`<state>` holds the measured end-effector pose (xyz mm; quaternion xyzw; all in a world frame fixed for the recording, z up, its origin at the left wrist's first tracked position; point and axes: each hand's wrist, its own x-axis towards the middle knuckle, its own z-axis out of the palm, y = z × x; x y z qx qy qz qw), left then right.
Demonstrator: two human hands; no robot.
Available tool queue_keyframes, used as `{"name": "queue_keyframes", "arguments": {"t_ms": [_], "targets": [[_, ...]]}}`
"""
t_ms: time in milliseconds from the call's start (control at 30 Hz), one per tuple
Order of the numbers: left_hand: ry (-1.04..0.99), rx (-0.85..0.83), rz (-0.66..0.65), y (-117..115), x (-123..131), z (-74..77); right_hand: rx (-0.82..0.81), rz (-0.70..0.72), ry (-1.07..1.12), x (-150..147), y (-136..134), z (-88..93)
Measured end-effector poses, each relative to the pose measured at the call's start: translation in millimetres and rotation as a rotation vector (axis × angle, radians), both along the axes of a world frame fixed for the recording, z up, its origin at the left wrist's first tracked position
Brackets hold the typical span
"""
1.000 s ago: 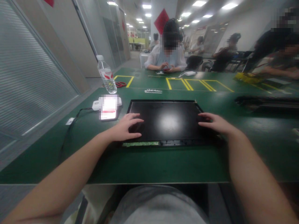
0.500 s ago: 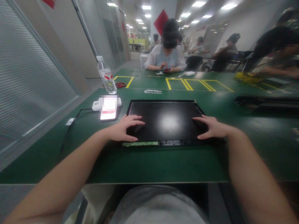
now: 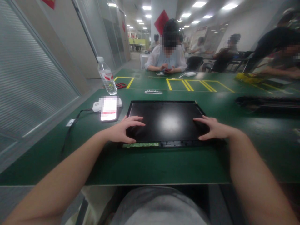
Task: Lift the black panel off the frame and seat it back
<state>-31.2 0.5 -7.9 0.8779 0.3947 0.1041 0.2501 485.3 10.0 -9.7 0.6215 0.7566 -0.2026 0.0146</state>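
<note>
A black flat display panel [image 3: 152, 118] lies on the green table in front of me, with a bright light reflection in its middle. Along its near edge runs a strip with a green circuit board [image 3: 142, 145] on the left and a dark section on the right. At the panel's left side, my left hand [image 3: 125, 128] is open, thumb and fingers spread over the edge. My right hand [image 3: 212, 127] rests at the right side in the same way, fingers apart. Both palms hide parts of the panel's side edges.
Left of the panel lie a lit phone [image 3: 109, 116], a white power strip [image 3: 96, 106] with a black cable, a water bottle [image 3: 107, 76] and red-handled scissors [image 3: 121, 85]. Small white pieces [image 3: 153, 92] lie behind the panel. A person [image 3: 167, 57] sits opposite; dark parts [image 3: 262, 104] lie right.
My left thumb has shifted slightly down and left along the panel's near edge. My right hand and the panel look almost the same.
</note>
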Motion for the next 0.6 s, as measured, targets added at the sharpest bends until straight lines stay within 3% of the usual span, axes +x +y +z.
{"name": "queue_keyframes", "arguments": {"t_ms": [600], "targets": [[-0.021, -0.008, 0.014, -0.1, -1.1, -1.8, -0.012, 0.013, 0.026, 3.4, 0.8, 2.7]]}}
